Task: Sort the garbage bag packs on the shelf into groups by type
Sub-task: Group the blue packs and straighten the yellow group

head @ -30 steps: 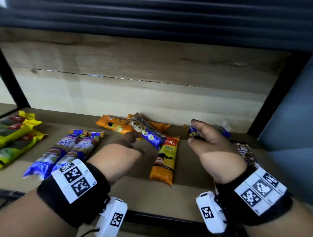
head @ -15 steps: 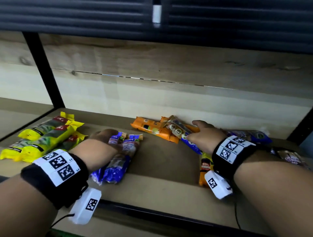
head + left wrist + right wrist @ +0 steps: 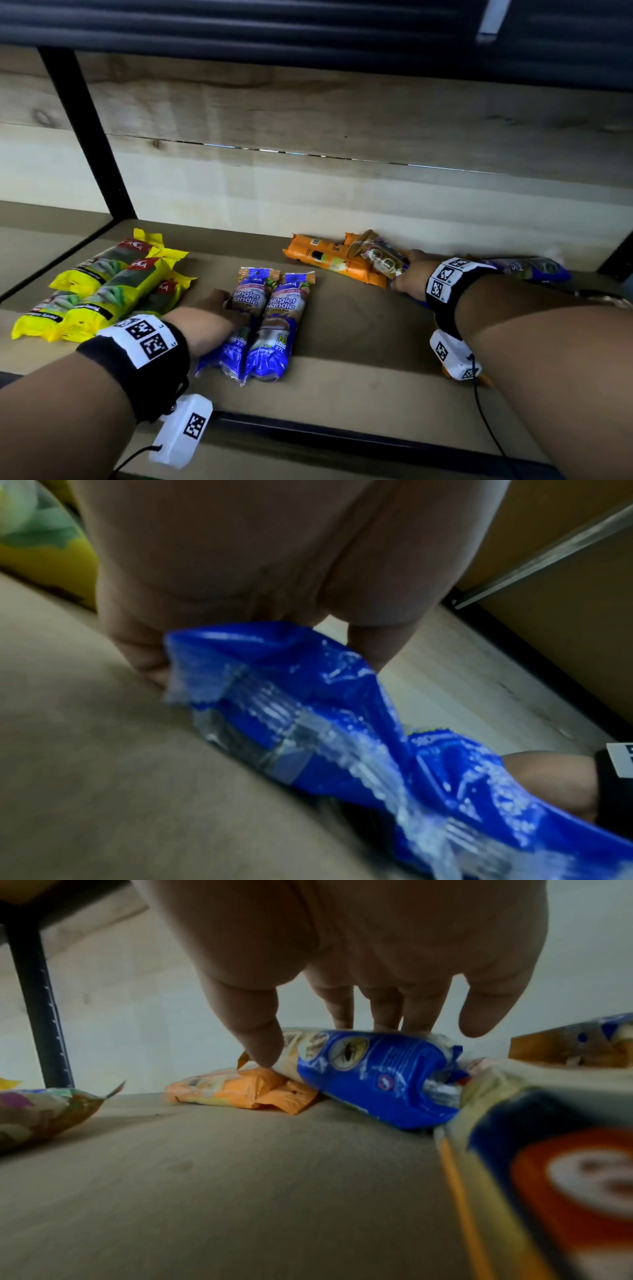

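Two blue "Singlet Handle" packs (image 3: pixel 274 318) lie side by side mid-shelf. My left hand (image 3: pixel 229 305) grips the left one; in the left wrist view this blue pack (image 3: pixel 308 696) comes out from under my left hand (image 3: pixel 260 653), with a digit on each side of it. At the back right, another blue pack with round icons (image 3: pixel 380 260) lies across orange packs (image 3: pixel 329 263). My right hand (image 3: pixel 406 279) holds it. Seen from the right wrist, my right hand (image 3: pixel 342 1042) has its thumb and fingers curled over this pack (image 3: pixel 369 1074).
Several yellow packs (image 3: pixel 102 291) are grouped at the left of the wooden shelf (image 3: pixel 359 346). One more blue pack (image 3: pixel 527 269) lies at the far right and an orange pack (image 3: pixel 483 378) under my right wrist. A black upright (image 3: pixel 89 133) stands at the back left.
My left hand left the central pile and went to the two blue packs. My right hand reached left onto the blue pack lying on the orange ones. The view swung left.
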